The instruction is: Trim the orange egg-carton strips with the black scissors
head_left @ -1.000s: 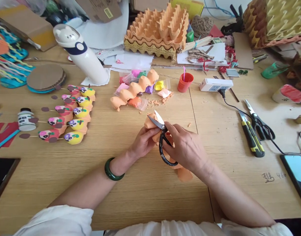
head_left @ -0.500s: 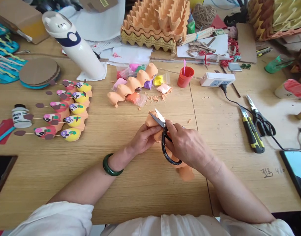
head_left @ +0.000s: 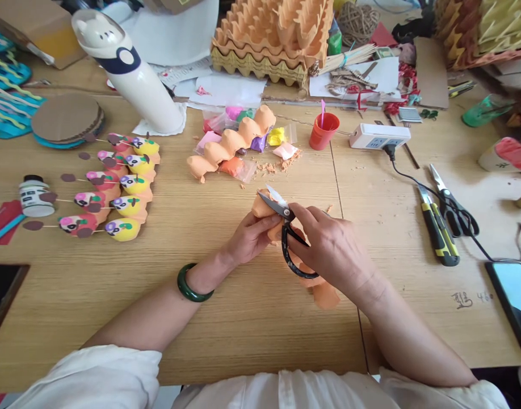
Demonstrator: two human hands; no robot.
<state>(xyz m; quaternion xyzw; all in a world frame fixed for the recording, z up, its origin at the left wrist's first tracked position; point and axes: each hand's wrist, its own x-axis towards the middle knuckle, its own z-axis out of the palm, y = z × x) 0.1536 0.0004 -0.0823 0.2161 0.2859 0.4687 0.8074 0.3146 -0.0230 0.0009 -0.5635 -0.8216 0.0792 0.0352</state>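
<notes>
Left hand (head_left: 248,240) grips the orange carton strip (head_left: 260,208) above the middle of the counter (head_left: 243,329); right hand (head_left: 333,251) grasps black scissors (head_left: 287,215), blades parted at its far end. Small snips, fingers clear, seem wisest

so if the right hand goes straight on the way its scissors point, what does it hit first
The orange carton piece in the left hand, right at the scissors; past it, probably the orange clay bag.
</notes>
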